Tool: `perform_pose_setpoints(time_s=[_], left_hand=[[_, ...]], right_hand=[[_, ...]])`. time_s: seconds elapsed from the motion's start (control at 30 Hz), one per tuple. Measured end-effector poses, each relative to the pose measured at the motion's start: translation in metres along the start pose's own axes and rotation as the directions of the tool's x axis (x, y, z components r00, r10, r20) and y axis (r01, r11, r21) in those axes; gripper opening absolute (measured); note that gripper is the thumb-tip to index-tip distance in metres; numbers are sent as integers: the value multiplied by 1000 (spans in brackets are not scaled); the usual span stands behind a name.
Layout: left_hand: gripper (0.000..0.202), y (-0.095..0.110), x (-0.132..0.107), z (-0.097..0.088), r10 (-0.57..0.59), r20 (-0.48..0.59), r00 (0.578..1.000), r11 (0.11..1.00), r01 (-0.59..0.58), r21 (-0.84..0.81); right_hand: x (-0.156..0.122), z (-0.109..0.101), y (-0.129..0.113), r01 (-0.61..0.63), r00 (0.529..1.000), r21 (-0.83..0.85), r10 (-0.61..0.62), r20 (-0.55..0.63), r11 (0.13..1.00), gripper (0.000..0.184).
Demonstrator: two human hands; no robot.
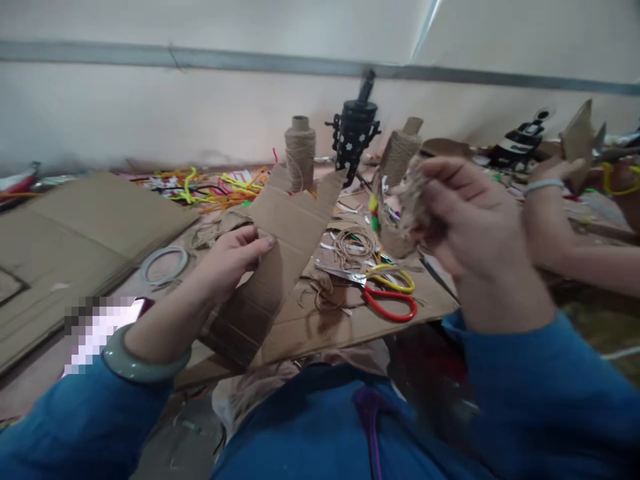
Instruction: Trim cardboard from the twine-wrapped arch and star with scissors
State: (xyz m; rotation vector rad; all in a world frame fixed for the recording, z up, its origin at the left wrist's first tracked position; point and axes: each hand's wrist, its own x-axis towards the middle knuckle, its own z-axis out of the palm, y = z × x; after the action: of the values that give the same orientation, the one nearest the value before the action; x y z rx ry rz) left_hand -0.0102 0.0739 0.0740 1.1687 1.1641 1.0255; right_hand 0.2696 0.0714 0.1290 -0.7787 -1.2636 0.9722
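My left hand [237, 257] is closed on a long cut strip of cardboard [290, 230], thumb on its face, and holds it tilted above the table. Raised on the right, my right hand [465, 217] pinches a crumpled, torn-looking brown piece [413, 200]; motion blurs it and I cannot tell whether it is cardboard or twine. Below and between the hands lie scissors [365, 277] with one yellow and one red handle. Just behind them is a coil of twine [354, 244].
Two twine spools [300, 153] stand at the back beside a black flowered holder [355, 137]. Colourful pipe cleaners [215, 187] are heaped behind. Large cardboard sheets [90, 233] and a pale ring [164, 265] lie left. Another person's arm [570, 247] reaches in from the right.
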Motion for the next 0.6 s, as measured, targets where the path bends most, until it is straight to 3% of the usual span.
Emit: perform_pose_setpoints(time_s=[0.13, 0.23, 0.6], left_hand=[[20, 4, 1, 1, 52, -54, 997, 997, -49, 51], [18, 4, 4, 6, 23, -42, 999, 998, -21, 62], [23, 8, 8, 26, -43, 54, 998, 999, 42, 28]], right_hand=[[-16, 29, 49, -161, 983, -40, 164, 84, 986, 23], [-28, 43, 72, -222, 965, -48, 227, 129, 974, 31], [-29, 50, 94, -215, 972, -127, 225, 64, 968, 21]])
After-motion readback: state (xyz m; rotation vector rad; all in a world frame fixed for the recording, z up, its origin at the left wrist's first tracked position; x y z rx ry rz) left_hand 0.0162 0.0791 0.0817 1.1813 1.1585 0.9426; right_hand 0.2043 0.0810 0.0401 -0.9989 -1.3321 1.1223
